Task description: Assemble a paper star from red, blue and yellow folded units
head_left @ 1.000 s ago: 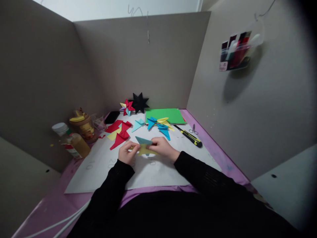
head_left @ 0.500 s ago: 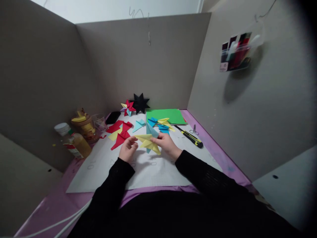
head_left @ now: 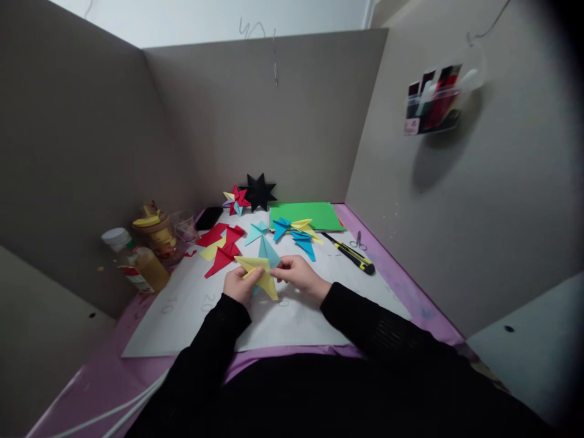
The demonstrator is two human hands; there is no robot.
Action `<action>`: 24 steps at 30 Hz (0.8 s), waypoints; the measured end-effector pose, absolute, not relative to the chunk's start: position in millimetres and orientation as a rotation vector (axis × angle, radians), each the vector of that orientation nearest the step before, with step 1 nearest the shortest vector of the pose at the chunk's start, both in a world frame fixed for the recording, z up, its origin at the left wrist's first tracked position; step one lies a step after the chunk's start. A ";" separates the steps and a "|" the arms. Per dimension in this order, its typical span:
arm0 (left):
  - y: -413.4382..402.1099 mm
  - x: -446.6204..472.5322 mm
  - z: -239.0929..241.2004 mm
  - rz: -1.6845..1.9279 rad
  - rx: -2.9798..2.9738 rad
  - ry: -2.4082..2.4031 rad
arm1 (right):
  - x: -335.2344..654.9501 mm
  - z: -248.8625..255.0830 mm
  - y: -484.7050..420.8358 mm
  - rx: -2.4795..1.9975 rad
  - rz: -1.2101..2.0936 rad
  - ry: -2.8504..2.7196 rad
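A folded yellow and light-blue paper piece sits above the middle of a large white paper sheet, between both hands. Left hand: thumb and fingers closed on its yellow part. Right hand: thumb and fingertips pinched at its right edge. Sheet extends left and right of the hands; pink table covering borders it. Gray panels rise left, far and right. Far left: clear white-capped bottle, yellowish liquid inside; clear plastic cup, contents indistinct.
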State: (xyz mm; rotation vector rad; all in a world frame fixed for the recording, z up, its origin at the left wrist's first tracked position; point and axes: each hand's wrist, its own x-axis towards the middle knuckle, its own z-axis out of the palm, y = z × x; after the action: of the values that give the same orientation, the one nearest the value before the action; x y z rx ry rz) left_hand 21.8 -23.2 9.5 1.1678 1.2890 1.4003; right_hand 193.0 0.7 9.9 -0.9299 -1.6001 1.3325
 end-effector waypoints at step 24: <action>-24.5 24.6 10.7 1.257 1.266 1.284 | 190.4 -0.6 2.0 -0.899 1.143 -1.638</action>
State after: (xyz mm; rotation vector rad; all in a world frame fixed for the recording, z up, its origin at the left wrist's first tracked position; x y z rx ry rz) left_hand 24.6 -24.5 10.7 1.2659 1.2841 1.2572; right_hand 190.4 2.0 -0.6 -0.8993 -1.6383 1.1434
